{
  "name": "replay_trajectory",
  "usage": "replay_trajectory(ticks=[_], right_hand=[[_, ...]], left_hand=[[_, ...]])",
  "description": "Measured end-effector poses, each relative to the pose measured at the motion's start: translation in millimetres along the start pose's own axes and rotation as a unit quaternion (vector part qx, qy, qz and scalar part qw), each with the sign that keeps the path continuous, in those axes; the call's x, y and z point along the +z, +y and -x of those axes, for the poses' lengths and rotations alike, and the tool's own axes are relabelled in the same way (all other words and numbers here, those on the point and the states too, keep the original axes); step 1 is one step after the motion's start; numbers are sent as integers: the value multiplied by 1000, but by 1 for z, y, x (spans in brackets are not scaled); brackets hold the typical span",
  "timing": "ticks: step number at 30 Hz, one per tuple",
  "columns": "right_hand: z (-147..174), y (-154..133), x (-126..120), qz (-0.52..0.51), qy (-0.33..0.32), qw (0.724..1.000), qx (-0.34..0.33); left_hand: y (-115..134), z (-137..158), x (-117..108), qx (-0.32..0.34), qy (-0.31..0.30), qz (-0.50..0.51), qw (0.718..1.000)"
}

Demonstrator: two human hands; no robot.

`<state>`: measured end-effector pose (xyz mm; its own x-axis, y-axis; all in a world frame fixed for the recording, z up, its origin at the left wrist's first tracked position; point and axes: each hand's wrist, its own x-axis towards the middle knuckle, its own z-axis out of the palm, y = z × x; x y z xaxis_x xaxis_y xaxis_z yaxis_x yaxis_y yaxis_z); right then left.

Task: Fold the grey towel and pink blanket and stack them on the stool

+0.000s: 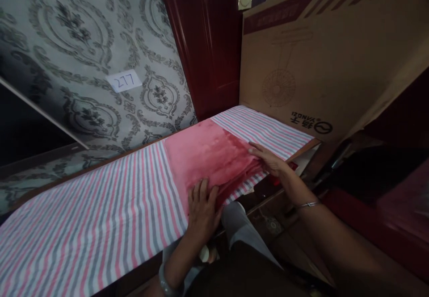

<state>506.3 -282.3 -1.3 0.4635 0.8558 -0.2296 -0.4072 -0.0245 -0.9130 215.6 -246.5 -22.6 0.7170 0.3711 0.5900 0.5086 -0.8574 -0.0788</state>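
Red cloth (208, 154) in front of me, laid flat on the striped cover (100, 225) that dresses the surface (303, 150). Folded in layers; the top lies smooth on the far side, darker and rumpled along the edge nearest me. Both my hands touch it, so neither has any reach to make.

Key relation: my left hand (201, 201) sits on the near left corner, my right hand (266, 157) on the near right corner. The layered near edge runs between them, roughly along the surface's front edge, slanting up and away to my right. Bulk of the cloth lies beyond my hands, toward the patterned wall (124, 56). Which side of the fold is longer I cannot tell at this slant.

Left hand: nearer my body, fingers a little spread, pressed on top. Right hand: farther out, fingers extended inward over the corner. Whether either pinches a layer between thumb and fingers, I cannot tell; the undersides are hidden.

Around it: cardboard box (321, 60) upright at the far right end of the surface, paper marked 277 (124, 81) on the wall, my knee (236, 221) below the front edge
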Motion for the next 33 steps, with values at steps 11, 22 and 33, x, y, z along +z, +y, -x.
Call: replay_trajectory(ticks=[11, 22, 33], right_hand=[[-4, 2, 9, -108, -48, 993, -20], [-5, 14, 8, -137, -36, 990, -18], [-1, -13, 41, -132, -31, 990, -25]], left_hand=[[-14, -8, -7, -21, 94, 57, 994], [8, 2, 4, -23, -23, -6, 999], [-7, -14, 0, -53, 32, 35, 997]])
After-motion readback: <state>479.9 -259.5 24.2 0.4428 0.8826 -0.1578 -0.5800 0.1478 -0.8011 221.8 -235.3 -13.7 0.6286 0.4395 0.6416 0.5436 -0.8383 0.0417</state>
